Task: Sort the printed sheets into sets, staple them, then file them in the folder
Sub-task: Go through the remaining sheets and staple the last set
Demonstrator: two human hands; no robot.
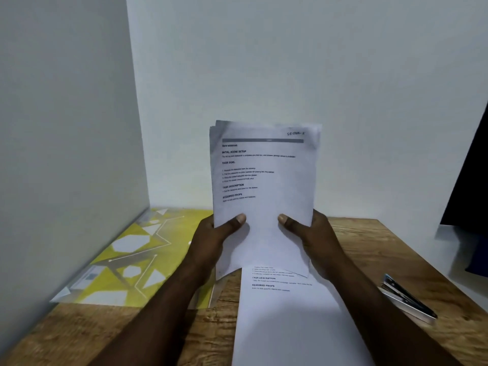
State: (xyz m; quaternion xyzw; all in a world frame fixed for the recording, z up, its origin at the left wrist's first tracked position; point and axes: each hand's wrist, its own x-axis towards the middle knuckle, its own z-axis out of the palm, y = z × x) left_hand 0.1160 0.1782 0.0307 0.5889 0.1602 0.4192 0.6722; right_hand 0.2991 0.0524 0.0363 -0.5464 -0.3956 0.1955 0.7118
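Observation:
A stack of printed sheets (264,180) stands upright above the table, its printed face toward me. My left hand (214,239) grips its lower left edge, thumb on the front. My right hand (311,236) grips the lower right edge the same way. Under the stack another printed sheet (285,318) lies flat on the wooden table (375,254). A yellow patterned folder (132,260) lies flat to the left against the wall. A silver and black stapler (408,298) rests on the table at the right.
White walls enclose the table at the left and back. A dark object (470,180) stands beyond the table's right edge.

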